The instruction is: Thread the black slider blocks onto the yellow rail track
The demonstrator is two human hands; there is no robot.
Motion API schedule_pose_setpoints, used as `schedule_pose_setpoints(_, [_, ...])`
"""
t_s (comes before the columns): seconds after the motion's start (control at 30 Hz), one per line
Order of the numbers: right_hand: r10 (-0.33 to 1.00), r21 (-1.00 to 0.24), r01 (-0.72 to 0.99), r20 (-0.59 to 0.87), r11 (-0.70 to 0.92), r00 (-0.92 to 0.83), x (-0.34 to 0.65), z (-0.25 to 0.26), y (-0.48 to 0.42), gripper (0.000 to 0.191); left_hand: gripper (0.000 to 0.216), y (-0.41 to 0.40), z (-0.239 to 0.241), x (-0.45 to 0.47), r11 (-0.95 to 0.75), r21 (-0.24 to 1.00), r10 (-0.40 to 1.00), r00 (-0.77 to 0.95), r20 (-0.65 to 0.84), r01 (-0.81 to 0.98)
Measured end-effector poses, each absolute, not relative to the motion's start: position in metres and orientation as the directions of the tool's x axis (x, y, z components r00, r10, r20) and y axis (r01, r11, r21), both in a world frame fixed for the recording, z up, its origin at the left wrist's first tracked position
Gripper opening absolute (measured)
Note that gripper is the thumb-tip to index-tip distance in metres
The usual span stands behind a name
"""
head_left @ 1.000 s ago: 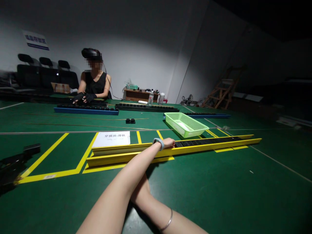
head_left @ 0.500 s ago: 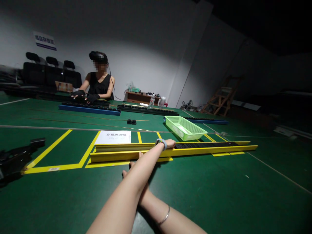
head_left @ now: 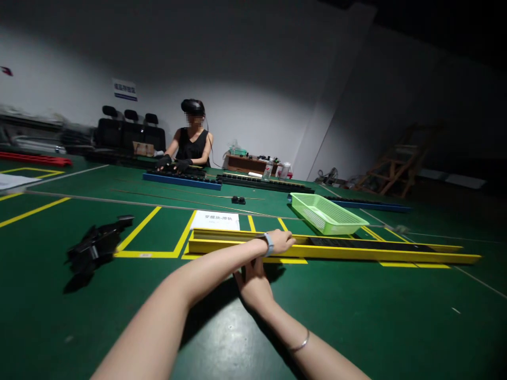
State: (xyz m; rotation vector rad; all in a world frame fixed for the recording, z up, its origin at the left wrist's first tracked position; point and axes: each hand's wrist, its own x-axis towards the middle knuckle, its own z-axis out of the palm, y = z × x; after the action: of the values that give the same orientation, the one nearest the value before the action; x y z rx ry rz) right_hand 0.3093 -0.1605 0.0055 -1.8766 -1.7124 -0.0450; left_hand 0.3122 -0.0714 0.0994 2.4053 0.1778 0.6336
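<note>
A long yellow channel rail [head_left: 356,254] lies across the green table, with a row of black modules [head_left: 356,244] inside its right part. My left hand [head_left: 280,241], with a pale blue wristband, rests over the rail's channel left of the modules. Its fingers stretch rightward, and a short gap separates them from the modules. Crossing beneath the left wrist, my right hand [head_left: 255,285] sits at the near side of the rail, fingers apart. Those fingertips are partly hidden by my left forearm. Whether they touch the rail, I cannot tell.
A light green basket [head_left: 328,216] stands behind the rail. Left of it are a white paper label [head_left: 217,219] and two small black blocks [head_left: 238,200]. A black clamp-like object [head_left: 95,245] lies at left. Across the table, a person [head_left: 193,142] in black gloves works at a blue rail [head_left: 182,182].
My view has turned left, so the scene sits further right. My left hand has slid left along the rail, away from the black modules. My right hand is closer beneath the left wrist.
</note>
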Motion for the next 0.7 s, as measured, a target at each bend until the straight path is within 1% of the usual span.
schedule_pose_setpoints(0.03, [0.907, -0.402, 0.916, 0.385, -0.004, 0.173, 0.309, 0.007, -0.160, 0.045, 0.026, -0.063, 0.100, 0.294, -0.817, 0.576, 0.313, 0.857, 0.409, 0.023])
schedule_pose_setpoints(0.07, [0.918, -0.407, 0.913, 0.357, -0.016, 0.175, 0.308, 0.008, -0.160, 0.042, 0.027, -0.053, 0.099, 0.269, -0.855, 0.510, 0.343, 0.836, 0.428, 0.090])
schedule_pose_setpoints(0.1, [0.919, -0.414, 0.910, 0.350, -0.021, 0.181, 0.308, 0.009, -0.160, 0.039, 0.027, -0.042, 0.098, 0.239, -0.895, 0.413, 0.363, 0.815, 0.451, 0.170])
schedule_pose_setpoints(0.13, [0.918, -0.422, 0.906, 0.347, -0.030, 0.192, 0.307, 0.010, -0.160, 0.037, 0.027, -0.030, 0.096, 0.204, -0.919, 0.288, 0.381, 0.791, 0.479, 0.268])
schedule_pose_setpoints(0.17, [0.922, -0.426, 0.904, 0.337, -0.033, 0.193, 0.307, 0.010, -0.160, 0.037, 0.027, -0.017, 0.093, 0.167, -0.914, 0.120, 0.391, 0.764, 0.513, 0.387])
schedule_pose_setpoints(0.2, [0.923, -0.429, 0.903, 0.331, -0.039, 0.198, 0.307, 0.010, -0.160, 0.037, 0.025, -0.003, 0.089, 0.129, -0.846, 0.021, 0.459, 0.710, 0.534, 0.532])
schedule_pose_setpoints(0.23, [0.925, -0.429, 0.902, 0.325, -0.041, 0.196, 0.307, 0.010, -0.160, 0.037, 0.024, 0.012, 0.085, 0.092, -0.740, -0.025, 0.550, 0.626, 0.552, 0.672])
schedule_pose_setpoints(0.3, [0.926, -0.422, 0.906, 0.328, -0.032, 0.186, 0.308, 0.009, -0.160, 0.038, 0.028, 0.040, 0.072, 0.029, -0.440, -0.004, 0.723, 0.357, 0.592, 0.898])
schedule_pose_setpoints(0.33, [0.925, -0.417, 0.909, 0.335, -0.028, 0.182, 0.309, 0.009, -0.160, 0.039, 0.031, 0.051, 0.065, 0.004, -0.289, 0.021, 0.778, 0.222, 0.588, 0.957])
schedule_pose_setpoints(0.37, [0.925, -0.412, 0.911, 0.339, -0.021, 0.175, 0.310, 0.008, -0.159, 0.039, 0.035, 0.059, 0.057, -0.015, -0.156, 0.044, 0.813, 0.103, 0.572, 0.987])
schedule_pose_setpoints(0.4, [0.927, -0.406, 0.914, 0.339, -0.012, 0.163, 0.311, 0.007, -0.158, 0.039, 0.038, 0.065, 0.050, -0.029, -0.058, 0.056, 0.837, 0.017, 0.548, 0.997])
schedule_pose_setpoints(0.43, [0.927, -0.405, 0.914, 0.339, -0.010, 0.160, 0.311, 0.007, -0.158, 0.039, 0.040, 0.068, 0.043, -0.038, -0.001, 0.051, 0.858, -0.025, 0.512, 0.999])
schedule_pose_setpoints(0.47, [0.928, -0.405, 0.914, 0.336, -0.010, 0.159, 0.312, 0.006, -0.157, 0.039, 0.042, 0.070, 0.036, -0.043, 0.008, 0.023, 0.879, -0.018, 0.477, 1.000])
schedule_pose_setpoints(0.53, [0.927, -0.404, 0.915, 0.337, -0.015, 0.164, 0.313, 0.005, -0.156, 0.039, 0.043, 0.069, 0.028, -0.043, -0.040, -0.050, 0.905, 0.058, 0.422, 0.998])
schedule_pose_setpoints(0.7, [0.923, -0.410, 0.912, 0.343, -0.017, 0.172, 0.313, 0.004, -0.157, 0.037, 0.045, 0.067, 0.026, -0.034, -0.109, -0.096, 0.873, 0.141, 0.466, 0.989])
